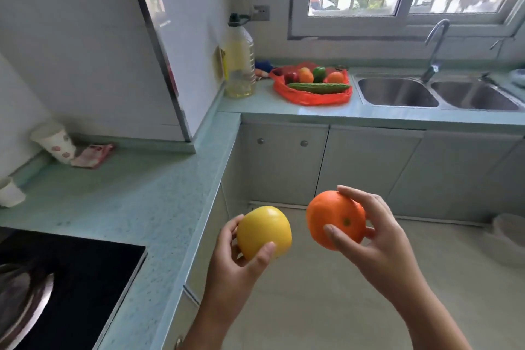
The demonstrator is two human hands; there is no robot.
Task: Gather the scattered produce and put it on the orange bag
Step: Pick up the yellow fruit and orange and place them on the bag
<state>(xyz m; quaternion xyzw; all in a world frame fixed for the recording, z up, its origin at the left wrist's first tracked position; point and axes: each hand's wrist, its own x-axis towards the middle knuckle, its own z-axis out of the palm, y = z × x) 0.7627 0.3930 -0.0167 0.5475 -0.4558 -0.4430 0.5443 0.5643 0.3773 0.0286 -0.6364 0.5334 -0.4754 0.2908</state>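
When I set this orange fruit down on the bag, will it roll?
Probably a little: the orange fruit is round and smooth. The crumpled orange bag and the cucumber on it should likely stop it.

I can read no word or number anywhere. The yellow label point(223, 63) on the oil bottle point(241, 65) on the far counter is too blurred to make out. So is the red print on the paper cup point(55, 142) and on the pink packet point(93, 155), both far to my left.
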